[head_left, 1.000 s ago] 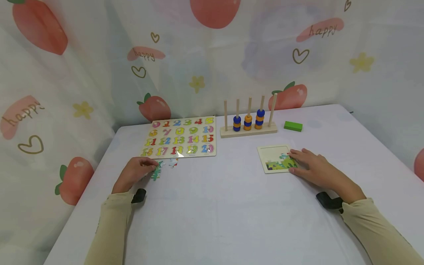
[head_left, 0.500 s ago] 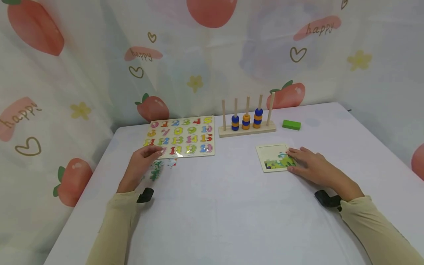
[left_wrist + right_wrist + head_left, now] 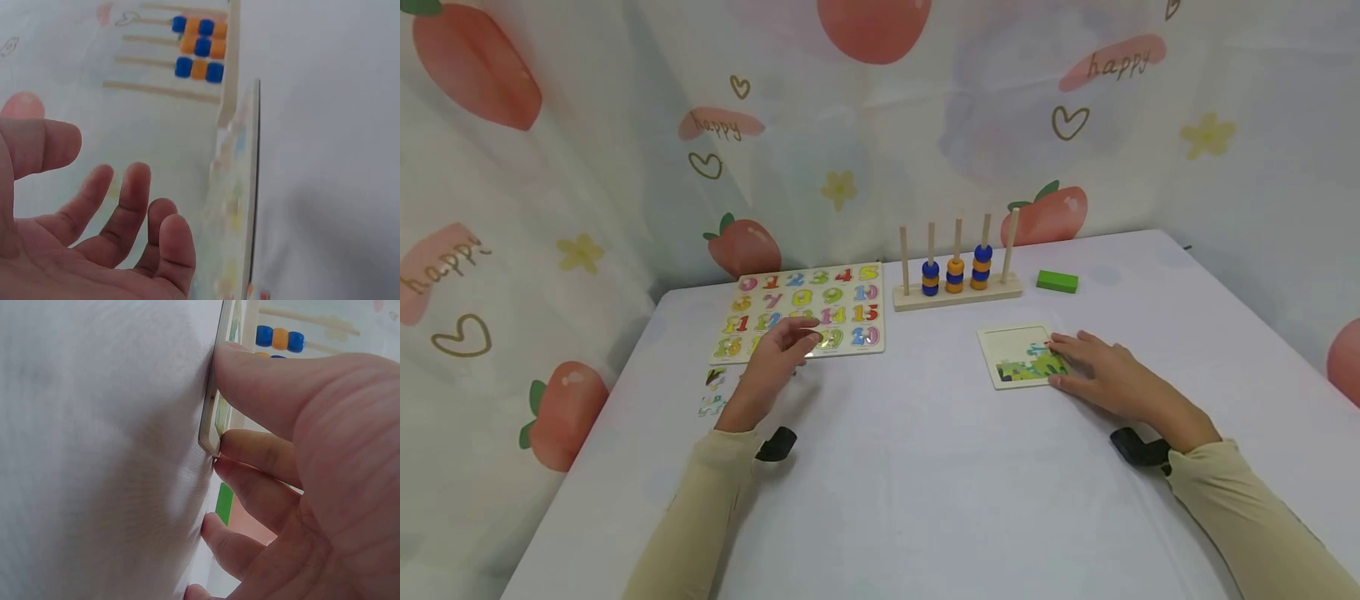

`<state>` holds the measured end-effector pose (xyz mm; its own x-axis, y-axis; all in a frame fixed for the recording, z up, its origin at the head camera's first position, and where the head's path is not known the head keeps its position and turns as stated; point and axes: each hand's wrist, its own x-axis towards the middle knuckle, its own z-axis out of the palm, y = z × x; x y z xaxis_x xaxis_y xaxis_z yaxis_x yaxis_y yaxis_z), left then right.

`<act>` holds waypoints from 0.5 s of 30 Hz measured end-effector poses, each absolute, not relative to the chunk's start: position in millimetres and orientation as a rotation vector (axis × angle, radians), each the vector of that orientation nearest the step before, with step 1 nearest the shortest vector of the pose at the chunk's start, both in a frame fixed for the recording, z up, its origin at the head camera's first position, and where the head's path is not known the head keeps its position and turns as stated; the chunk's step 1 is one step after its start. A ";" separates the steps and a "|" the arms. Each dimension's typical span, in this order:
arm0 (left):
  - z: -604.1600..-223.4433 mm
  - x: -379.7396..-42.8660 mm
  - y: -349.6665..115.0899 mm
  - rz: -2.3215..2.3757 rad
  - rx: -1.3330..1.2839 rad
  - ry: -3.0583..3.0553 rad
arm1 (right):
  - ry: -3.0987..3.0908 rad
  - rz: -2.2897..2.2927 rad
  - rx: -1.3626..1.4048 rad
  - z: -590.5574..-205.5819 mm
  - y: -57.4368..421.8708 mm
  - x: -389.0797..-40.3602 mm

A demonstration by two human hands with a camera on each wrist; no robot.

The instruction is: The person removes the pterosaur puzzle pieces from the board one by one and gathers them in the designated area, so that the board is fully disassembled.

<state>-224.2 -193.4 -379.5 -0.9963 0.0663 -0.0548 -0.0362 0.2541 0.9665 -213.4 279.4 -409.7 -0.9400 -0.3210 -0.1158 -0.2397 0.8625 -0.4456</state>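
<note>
Head view: a small square puzzle tray (image 3: 1009, 344) lies flat on the white-covered table (image 3: 895, 467), to the right of the middle; green and yellow fitted pieces (image 3: 1026, 369) cover its near part, while the far left part shows bare board; your right hand (image 3: 1101, 371) rests at its right edge, thumb and forefinger touching the rim, the other fingers spread and loosely bent; your left hand (image 3: 775, 362) hangs over the near edge of the number board (image 3: 847, 302), thumb apart from softly curved fingers, and the left wrist view shows them holding nothing; loose pieces (image 3: 712, 405) lie just left of that hand, others partly hidden behind it; beyond, a wooden peg stand (image 3: 957, 300) carries blue and orange beads (image 3: 981, 267) on its three middle pegs; a green block (image 3: 1057, 282) lies to its right; behind everything hangs a pale curtain (image 3: 887, 125) printed with peaches, hearts and flowers.
</note>
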 end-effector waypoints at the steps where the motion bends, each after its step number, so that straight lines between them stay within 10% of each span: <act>1: -380.0 -225.1 -187.6 1.872 0.030 2.410 | 2.850 -0.650 -0.431 -409.5 279.5 -213.3; 15: -382.6 -243.3 -104.1 1.845 0.161 2.298 | 2.856 -0.673 -0.423 -408.6 278.1 -212.2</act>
<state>-243.3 -104.1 -382.6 -0.9760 0.2025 -0.0798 -0.0341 0.2198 0.9749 -212.2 278.1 -408.6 -0.9439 -0.3127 -0.1059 -0.2326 0.8575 -0.4589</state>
